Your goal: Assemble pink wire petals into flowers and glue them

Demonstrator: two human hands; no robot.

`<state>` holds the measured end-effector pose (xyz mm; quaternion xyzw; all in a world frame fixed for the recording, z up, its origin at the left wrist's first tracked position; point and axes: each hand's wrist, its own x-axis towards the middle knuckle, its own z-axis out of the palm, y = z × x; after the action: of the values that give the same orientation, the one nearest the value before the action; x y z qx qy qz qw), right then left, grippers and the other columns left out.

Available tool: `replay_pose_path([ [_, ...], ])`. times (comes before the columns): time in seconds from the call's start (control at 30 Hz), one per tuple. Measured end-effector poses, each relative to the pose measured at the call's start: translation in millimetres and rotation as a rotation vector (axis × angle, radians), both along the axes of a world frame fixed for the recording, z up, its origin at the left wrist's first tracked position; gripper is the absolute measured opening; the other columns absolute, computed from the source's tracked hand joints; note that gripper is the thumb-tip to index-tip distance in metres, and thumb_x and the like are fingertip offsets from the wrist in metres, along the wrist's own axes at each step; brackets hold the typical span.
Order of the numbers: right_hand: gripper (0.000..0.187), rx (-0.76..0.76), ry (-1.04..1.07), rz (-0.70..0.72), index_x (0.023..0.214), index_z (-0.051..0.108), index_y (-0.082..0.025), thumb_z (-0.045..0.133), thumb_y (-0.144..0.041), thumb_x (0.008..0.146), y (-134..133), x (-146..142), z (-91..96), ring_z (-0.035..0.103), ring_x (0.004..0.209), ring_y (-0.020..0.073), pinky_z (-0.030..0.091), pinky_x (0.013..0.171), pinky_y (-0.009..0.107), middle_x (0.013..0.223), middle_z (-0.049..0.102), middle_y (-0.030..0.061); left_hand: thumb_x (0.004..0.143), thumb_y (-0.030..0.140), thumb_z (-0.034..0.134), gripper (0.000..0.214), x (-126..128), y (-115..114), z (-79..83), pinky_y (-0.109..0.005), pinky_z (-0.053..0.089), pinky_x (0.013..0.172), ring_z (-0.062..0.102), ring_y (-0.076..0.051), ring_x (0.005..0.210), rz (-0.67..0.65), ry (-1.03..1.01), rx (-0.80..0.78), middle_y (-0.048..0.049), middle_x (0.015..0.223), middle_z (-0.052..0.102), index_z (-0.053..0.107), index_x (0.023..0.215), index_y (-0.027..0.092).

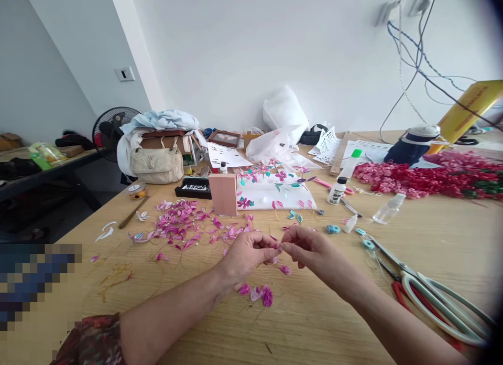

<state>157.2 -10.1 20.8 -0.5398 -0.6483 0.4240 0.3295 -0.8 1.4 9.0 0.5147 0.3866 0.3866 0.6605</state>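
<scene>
My left hand [248, 254] and my right hand [308, 248] meet above the table, fingertips almost touching. Both are closed in a pinch on a small pink petal [277, 246], which is mostly hidden by the fingers. Just below them lies a loose pink petal piece [285, 270]. Nearer to me, a row of ruffled magenta flowers [267, 296] rests on the wood. Left of my hands spreads a pile of pink petals [183, 218] with thin wire stems.
A pink block [223, 194] stands behind the petals, beside a white sheet with wired flowers [271, 192]. Scissors [424, 297], a black-capped bottle [337, 191] and a spray bottle [389, 208] are on the right. Red and pink bundles [412, 176] lie farther back.
</scene>
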Motion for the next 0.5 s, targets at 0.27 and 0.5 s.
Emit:
replay_pose_path([
  [0.27,0.020,0.008,-0.002,0.056,0.059,0.041,-0.021,0.045,-0.033,0.075,1.8,-9.0,-0.8,0.040,0.048,0.0099,0.033,0.045,0.023,0.054,0.041,-0.0046,0.057,0.024,0.070,0.015,-0.8,1.0,-3.9,-0.022,0.034,0.055,0.045,-0.008,0.053,-0.008,0.000,0.007,0.0026,0.054,0.053,0.063,0.063,0.012],
  [0.5,0.021,0.015,0.022,0.036,0.056,0.040,-0.022,0.047,-0.034,0.072,3.6,-9.3,2.4,0.041,0.047,0.0114,0.033,0.043,0.024,0.050,0.043,-0.0041,0.059,0.026,0.070,0.016,-2.4,0.2,-3.1,-0.023,0.034,0.057,0.045,-0.008,0.055,-0.020,-0.007,-0.011,0.0014,0.058,0.055,0.064,0.066,0.012],
])
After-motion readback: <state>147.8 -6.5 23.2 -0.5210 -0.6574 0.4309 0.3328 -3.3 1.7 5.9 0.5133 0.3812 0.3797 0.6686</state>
